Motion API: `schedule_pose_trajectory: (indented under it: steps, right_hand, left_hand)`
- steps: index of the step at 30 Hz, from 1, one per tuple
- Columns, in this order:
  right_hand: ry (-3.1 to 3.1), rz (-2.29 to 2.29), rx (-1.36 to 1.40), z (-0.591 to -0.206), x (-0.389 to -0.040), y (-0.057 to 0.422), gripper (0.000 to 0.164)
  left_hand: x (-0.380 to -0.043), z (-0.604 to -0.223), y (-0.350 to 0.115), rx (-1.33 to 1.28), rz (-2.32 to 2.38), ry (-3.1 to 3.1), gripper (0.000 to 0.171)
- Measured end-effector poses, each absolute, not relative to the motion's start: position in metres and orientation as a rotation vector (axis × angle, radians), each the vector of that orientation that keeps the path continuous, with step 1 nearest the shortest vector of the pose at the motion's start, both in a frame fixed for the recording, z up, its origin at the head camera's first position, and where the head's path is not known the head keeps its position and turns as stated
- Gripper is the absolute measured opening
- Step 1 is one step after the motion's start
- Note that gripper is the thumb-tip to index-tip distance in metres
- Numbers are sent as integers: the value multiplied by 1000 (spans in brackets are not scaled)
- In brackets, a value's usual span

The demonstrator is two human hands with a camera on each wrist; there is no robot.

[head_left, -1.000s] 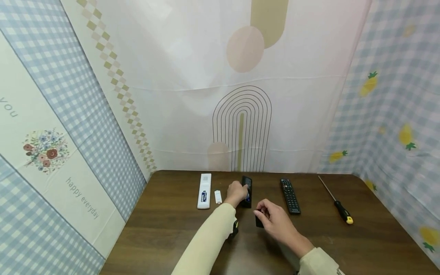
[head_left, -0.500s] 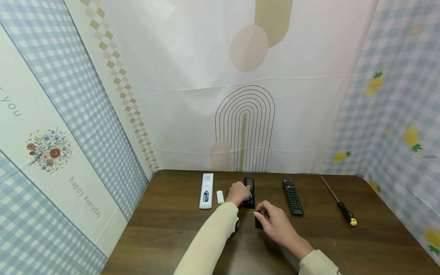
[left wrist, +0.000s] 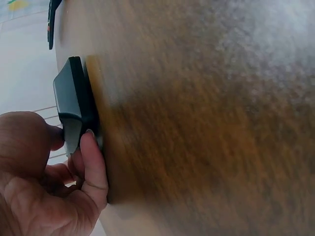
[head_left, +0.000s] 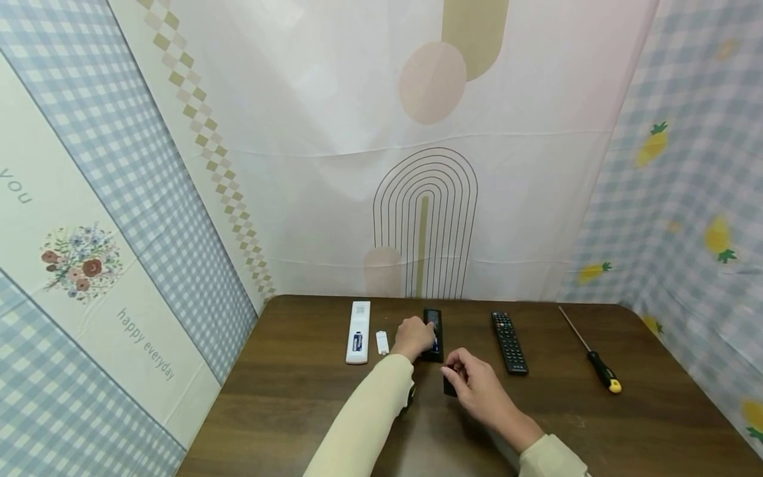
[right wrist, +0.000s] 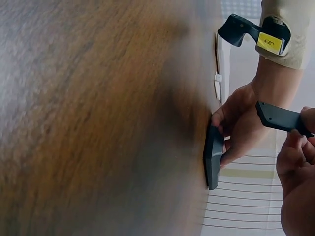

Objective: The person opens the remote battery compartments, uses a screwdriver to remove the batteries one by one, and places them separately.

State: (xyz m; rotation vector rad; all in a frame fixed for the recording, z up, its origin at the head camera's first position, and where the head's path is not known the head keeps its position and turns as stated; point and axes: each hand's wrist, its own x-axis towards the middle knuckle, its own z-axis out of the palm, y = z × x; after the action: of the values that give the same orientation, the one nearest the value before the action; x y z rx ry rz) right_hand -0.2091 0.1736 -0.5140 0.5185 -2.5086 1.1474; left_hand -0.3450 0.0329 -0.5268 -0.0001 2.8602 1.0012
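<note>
Middle remote: black. Held cover: black. Left remote: white; battery in it blue. Loose cover: white. Right remote: black, pale button marks. Screwdriver: black handle, yellow end. Table: brown wood grain. Sleeves: cream. Back cloth: white, olive and pink shapes. Right cloth: blue-white gingham, yellow pineapples.

left fingers grip black remote | wooden table beneath | second remote beyond (partly cut off)
</note>
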Motion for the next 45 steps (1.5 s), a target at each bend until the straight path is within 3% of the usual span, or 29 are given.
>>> schedule_pose_trajectory:
  steps: [11, 21, 32, 45]
  right_hand:
    - [-2588, 1152, 469, -510, -209, 173, 12]
    - [-2724, 1079, 355, -504, -212, 181, 12]
    - [-2869, 791, 361, -511, -221, 194, 26]
    - [-3066, 600, 451, -515, -250, 204, 25]
  left_hand:
    - [-341, -527, 22, 49, 1108, 2850, 39]
    - [-350, -552, 2, 163, 1394, 2717, 30]
    - [-288, -524, -20, 316, 1476, 2714, 25]
    - [-258, -521, -45, 377, 1504, 2726, 25]
